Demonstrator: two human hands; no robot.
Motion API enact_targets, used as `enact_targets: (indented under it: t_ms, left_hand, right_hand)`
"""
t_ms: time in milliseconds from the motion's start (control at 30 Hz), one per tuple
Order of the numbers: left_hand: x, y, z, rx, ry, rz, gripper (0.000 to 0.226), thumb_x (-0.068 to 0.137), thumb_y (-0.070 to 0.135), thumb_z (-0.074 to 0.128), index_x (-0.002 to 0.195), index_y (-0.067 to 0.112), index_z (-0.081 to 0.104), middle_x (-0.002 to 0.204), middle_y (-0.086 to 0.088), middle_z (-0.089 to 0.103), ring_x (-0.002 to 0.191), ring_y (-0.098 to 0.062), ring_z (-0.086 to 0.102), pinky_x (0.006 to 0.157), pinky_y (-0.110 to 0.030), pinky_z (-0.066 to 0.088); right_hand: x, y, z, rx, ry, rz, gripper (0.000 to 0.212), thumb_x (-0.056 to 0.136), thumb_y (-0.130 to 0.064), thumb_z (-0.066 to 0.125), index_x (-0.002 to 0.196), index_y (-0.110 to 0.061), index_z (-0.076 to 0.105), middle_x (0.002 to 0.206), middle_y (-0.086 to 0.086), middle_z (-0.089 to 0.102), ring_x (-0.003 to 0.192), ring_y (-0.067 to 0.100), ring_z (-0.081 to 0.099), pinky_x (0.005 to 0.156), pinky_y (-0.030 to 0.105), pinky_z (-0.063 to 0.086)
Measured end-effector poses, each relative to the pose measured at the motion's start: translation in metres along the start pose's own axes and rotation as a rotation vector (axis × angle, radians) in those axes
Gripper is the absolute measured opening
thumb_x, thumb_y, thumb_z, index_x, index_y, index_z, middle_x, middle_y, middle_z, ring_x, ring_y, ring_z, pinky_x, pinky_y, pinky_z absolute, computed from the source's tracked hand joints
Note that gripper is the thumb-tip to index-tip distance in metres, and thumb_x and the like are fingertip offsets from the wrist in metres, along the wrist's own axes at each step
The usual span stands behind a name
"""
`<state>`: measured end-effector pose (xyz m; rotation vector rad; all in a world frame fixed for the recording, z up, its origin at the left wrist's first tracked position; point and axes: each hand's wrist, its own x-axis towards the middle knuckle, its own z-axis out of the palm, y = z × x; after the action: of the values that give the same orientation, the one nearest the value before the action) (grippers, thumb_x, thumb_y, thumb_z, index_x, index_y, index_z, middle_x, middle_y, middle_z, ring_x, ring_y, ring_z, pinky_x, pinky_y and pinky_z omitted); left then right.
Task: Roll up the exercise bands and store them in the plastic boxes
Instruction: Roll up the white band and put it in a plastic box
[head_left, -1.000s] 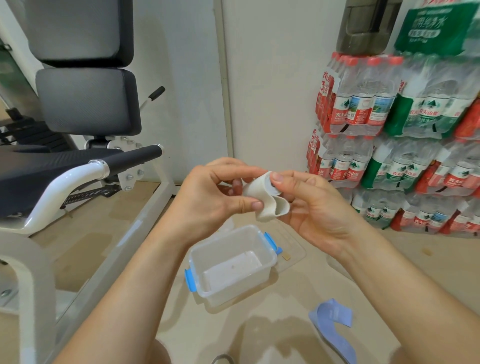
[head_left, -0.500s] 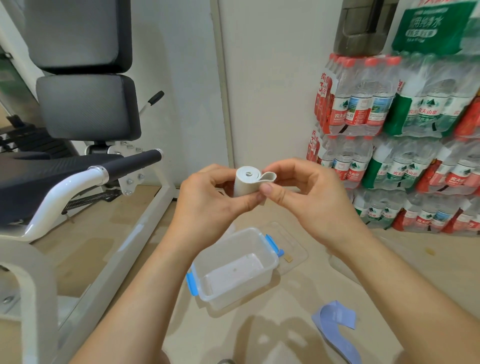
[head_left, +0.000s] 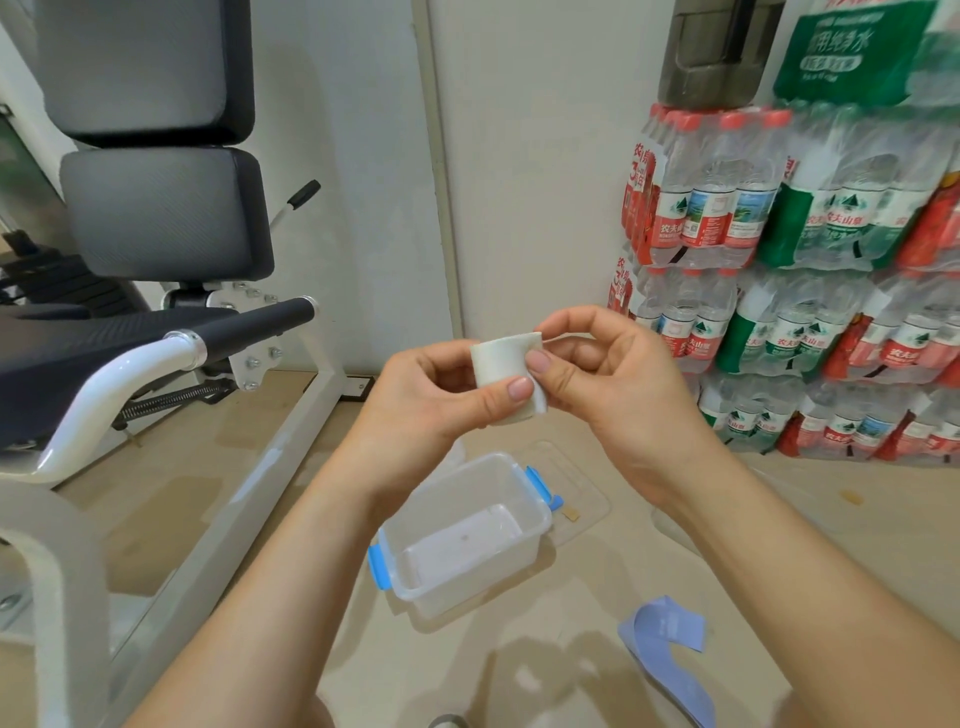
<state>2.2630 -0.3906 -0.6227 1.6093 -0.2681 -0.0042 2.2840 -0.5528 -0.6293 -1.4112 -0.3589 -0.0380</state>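
Left hand (head_left: 421, 395) and right hand (head_left: 613, 384) both pinched a rolled white band (head_left: 501, 364).
An open plastic box (head_left: 467, 587) stood below; a blue band (head_left: 670, 654) lay near right.

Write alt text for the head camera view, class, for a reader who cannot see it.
The left hand and right hand pinch a rolled white band above an open, empty plastic box with blue clips on the floor. A loose blue band lies to its right. A padded exercise machine stands at left, stacked water bottle packs at right.
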Motion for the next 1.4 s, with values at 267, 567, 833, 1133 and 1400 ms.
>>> enact_targets:
  t_ms: [267,567,833,1133,1400]
  left_hand:
    - [0.001,-0.001,0.001,0.029,-0.004,0.015,0.031,0.077,0.019,0.068,0.105,0.031,0.064,0.087,-0.017,0.073,0.075,-0.024,0.069,0.071,-0.032,0.054]
    - [0.000,0.000,0.003,-0.019,-0.020,0.022,0.034,0.073,0.010,0.072,0.101,0.028,0.066,0.095,-0.012,0.072,0.079,-0.028,0.070,0.077,-0.038,0.055]
    - [0.004,0.001,0.007,0.200,0.077,0.141,0.043,0.068,-0.012,0.075,0.097,0.017,0.062,0.093,0.002,0.073,0.092,-0.015,0.069,0.078,-0.030,0.055]
    - [0.000,0.004,0.002,0.150,0.163,0.125,0.025,0.067,0.017,0.079,0.090,0.026,0.074,0.096,-0.004,0.073,0.079,-0.025,0.073,0.079,-0.036,0.058]
    - [0.006,0.008,0.016,-0.116,0.270,0.149,0.028,0.083,-0.008,0.060,0.079,0.017,0.069,0.081,-0.010,0.073,0.068,-0.022,0.068,0.065,-0.028,0.056]
  right_hand:
    - [-0.001,0.000,0.002,0.040,0.007,0.146,0.016,0.085,-0.008,0.066,0.097,-0.016,0.058,0.082,0.009,0.067,0.070,0.018,0.066,0.068,0.033,0.053]
    - [-0.004,-0.003,-0.008,0.246,-0.263,0.482,0.042,0.087,-0.033,0.057,0.118,-0.005,0.064,0.106,0.020,0.069,0.097,0.038,0.069,0.069,0.029,0.059]
    - [0.001,0.001,-0.010,0.174,-0.148,0.319,0.043,0.070,-0.024,0.070,0.107,-0.003,0.068,0.099,0.020,0.073,0.081,0.023,0.072,0.070,0.028,0.058]
    - [0.000,-0.002,-0.012,-0.377,0.109,-0.110,0.021,0.062,-0.027,0.085,0.078,-0.033,0.073,0.079,-0.005,0.076,0.075,0.014,0.072,0.073,0.033,0.058]
    - [-0.005,-0.015,-0.016,-0.531,-0.021,-0.327,0.048,0.068,-0.021,0.083,0.114,-0.018,0.068,0.100,-0.004,0.062,0.089,0.013,0.064,0.085,0.025,0.055]
